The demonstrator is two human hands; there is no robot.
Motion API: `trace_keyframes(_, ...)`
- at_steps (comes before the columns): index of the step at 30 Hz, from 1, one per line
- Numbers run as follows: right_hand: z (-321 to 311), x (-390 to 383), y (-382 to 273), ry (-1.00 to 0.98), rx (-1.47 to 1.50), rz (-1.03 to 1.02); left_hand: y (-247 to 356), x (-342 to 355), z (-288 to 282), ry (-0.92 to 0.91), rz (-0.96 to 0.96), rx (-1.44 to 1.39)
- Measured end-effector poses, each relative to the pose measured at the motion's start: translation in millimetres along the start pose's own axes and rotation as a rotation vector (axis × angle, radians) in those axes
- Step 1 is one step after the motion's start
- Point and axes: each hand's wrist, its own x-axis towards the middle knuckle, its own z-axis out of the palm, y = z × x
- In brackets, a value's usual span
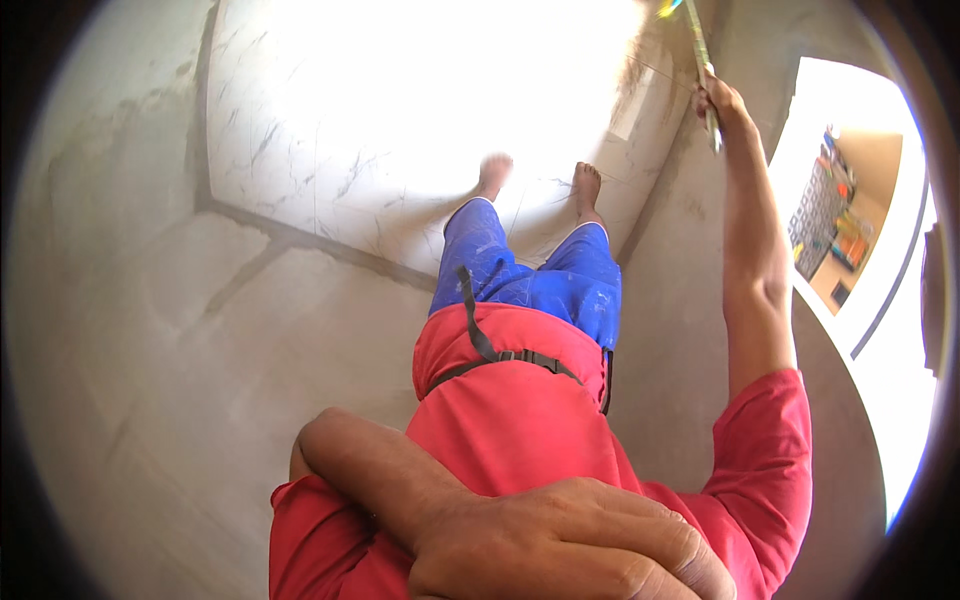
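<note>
My right hand (718,105) grips a long, thin, pale yellowish pole (697,35), whose blue and yellow end reaches the top edge near the glare. My left hand (560,545) lies across the red shirt (505,420) at the bottom, very close to the camera, fingers bent and together; whatever is under them is hidden. A black strap with a buckle (530,362) circles my waist over the shirt. Below are blue, white-smeared trousers (570,295) and my bare feet (586,185) on white marble-patterned tiles (265,140).
Grey plastered surfaces (150,340) surround the tiles, with darker bands along their edges. At right, a white-framed opening with a curved look (870,330) shows assorted small colourful objects (845,240) beyond it. Strong glare washes out the upper middle.
</note>
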Motion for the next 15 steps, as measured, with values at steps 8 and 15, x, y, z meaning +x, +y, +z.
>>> trace_keyframes(8, 10.3, -109.2, 109.1, -0.387, -0.656, -0.132, -64.8, 18.6, -24.2, 0.177, 0.273, -0.045)
trace_keyframes(15, 73.4, -151.7, 290.8, -1.089, -0.847, 0.166, -79.9, 29.0, -1.7, 0.335, 0.496, -0.031)
